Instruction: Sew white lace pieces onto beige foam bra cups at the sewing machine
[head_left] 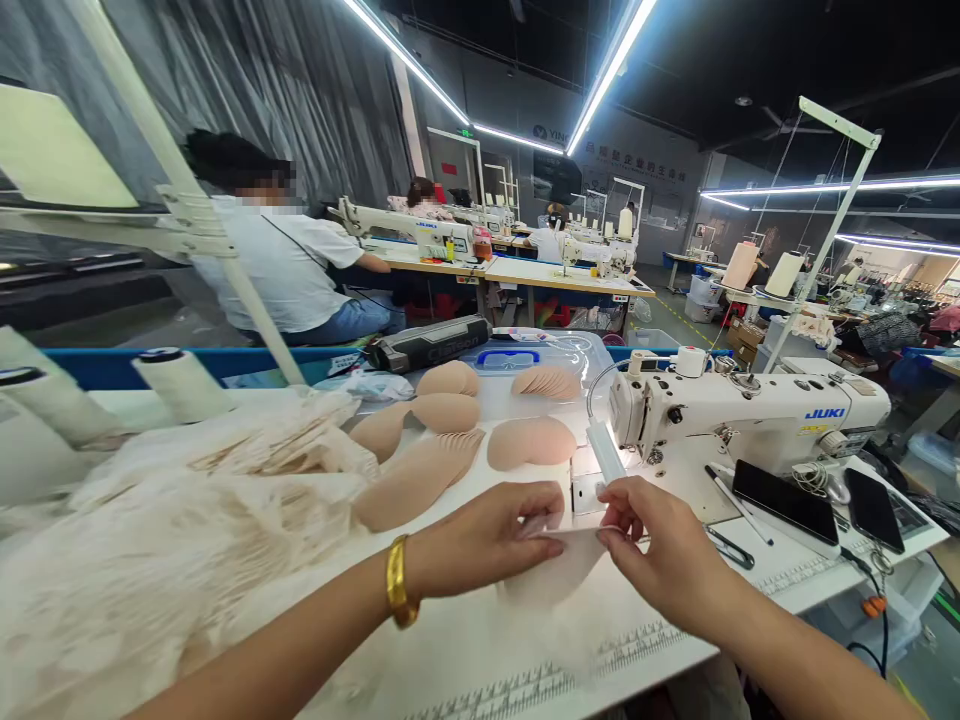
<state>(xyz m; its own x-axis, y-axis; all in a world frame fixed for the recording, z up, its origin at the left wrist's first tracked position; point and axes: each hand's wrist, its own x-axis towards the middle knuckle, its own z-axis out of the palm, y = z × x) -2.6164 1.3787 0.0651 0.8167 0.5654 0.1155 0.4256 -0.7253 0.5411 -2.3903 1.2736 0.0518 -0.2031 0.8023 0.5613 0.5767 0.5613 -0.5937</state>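
Both hands hold a thin, pale fabric piece just in front of the white sewing machine. My left hand, with a gold bracelet at the wrist, pinches its left side between thumb and curled fingers. At the other end, my right hand grips the upper right edge between thumb and fingertips. The fabric hangs toward the tabletop, its lower part blending with the white surface. Beyond my hands lie beige moulded cups and a fanned stack of similar cups. The needle area is partly hidden behind a small lamp.
A heap of cream fabric covers the table's left side, near thread cones. Phones, a white pen and thread snips lie at right. A clear plastic box stands behind. A co-worker sits ahead.
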